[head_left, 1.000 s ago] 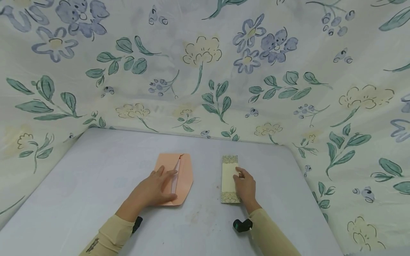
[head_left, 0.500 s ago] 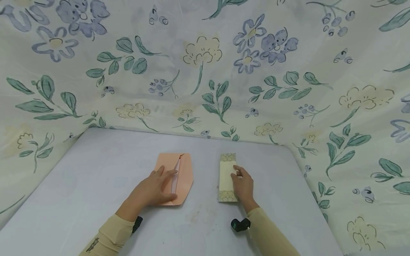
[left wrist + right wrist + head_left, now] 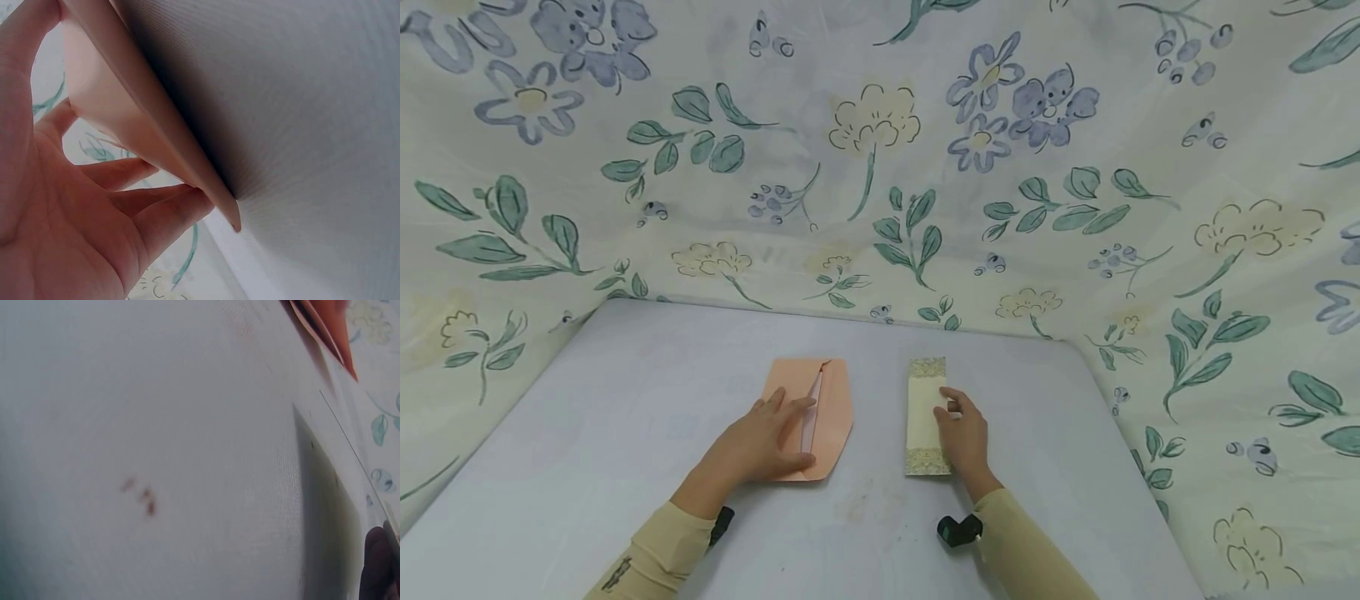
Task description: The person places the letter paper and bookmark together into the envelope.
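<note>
A peach paper envelope [image 3: 837,421] lies left of the middle of the table, with a long narrow gap in it showing a pale inside. My left hand [image 3: 760,442] rests on it, fingers spread; in the left wrist view its fingertips touch the envelope's face [image 3: 106,87]. To the right, my right hand [image 3: 967,433] pinches a cream card [image 3: 925,414] by its right edge, thumb on top. Both ends of the card carry a speckled gold-grey band. The right wrist view has the card almost edge-on above its shadow, with a finger [image 3: 377,565] at its edge.
The white-covered table [image 3: 647,375] has faint brownish stains [image 3: 853,507] between the two forearms. Floral cloth [image 3: 880,208] hangs behind the table and along its sides. A black wrist device [image 3: 958,530] sits at the right cuff.
My right hand has carried the card a short way to the left, toward the envelope. The left hand and the envelope have stayed in place.
</note>
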Motion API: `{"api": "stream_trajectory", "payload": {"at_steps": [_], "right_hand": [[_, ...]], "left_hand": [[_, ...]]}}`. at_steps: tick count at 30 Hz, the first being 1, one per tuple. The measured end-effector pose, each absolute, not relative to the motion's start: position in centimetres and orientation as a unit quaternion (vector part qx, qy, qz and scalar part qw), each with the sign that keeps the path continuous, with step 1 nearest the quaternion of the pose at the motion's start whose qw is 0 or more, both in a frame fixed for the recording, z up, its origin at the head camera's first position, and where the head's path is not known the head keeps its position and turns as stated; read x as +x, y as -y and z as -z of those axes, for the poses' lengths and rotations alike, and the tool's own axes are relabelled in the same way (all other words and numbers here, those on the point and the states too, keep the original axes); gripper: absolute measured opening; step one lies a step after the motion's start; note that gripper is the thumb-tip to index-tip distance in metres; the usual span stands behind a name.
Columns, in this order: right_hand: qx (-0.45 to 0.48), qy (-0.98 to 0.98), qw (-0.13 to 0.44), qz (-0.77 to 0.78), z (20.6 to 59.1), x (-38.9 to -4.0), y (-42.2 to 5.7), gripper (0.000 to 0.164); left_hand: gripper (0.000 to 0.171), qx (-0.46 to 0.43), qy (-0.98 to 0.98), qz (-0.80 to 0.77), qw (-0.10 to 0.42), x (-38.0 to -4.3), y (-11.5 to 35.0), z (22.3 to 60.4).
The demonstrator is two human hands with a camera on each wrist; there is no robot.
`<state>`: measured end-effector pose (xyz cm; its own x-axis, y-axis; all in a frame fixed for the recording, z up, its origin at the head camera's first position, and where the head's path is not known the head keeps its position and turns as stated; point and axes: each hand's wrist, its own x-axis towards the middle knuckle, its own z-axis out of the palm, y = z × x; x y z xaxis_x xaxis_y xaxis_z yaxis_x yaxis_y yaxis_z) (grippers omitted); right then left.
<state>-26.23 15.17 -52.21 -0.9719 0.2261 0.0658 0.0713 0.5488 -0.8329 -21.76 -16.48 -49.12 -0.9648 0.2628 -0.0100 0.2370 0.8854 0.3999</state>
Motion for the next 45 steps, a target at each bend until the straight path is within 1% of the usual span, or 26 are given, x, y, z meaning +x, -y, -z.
{"api": "stream_trajectory", "payload": {"at_steps": [24, 35, 45], "right_hand": [[-0.063, 0.861, 0.079, -0.499, 52.4, -26.2, -13.9, 0.034], [-0.062, 0.866, 0.069, -0.491, 52.0, -26.1, -13.2, 0.035], [-0.054, 0.865, 0.073, -0.493, 52.0, -26.1, -12.7, 0.035]], "left_hand": [[0.085, 0.129, -0.971, -0.197, 0.034, -21.6, 16.4, 49.1], [0.086, 0.132, -0.971, -0.196, 0.032, -21.6, 16.5, 49.1], [0.086, 0.133, -0.970, -0.201, 0.030, -21.7, 16.6, 49.2]]}}
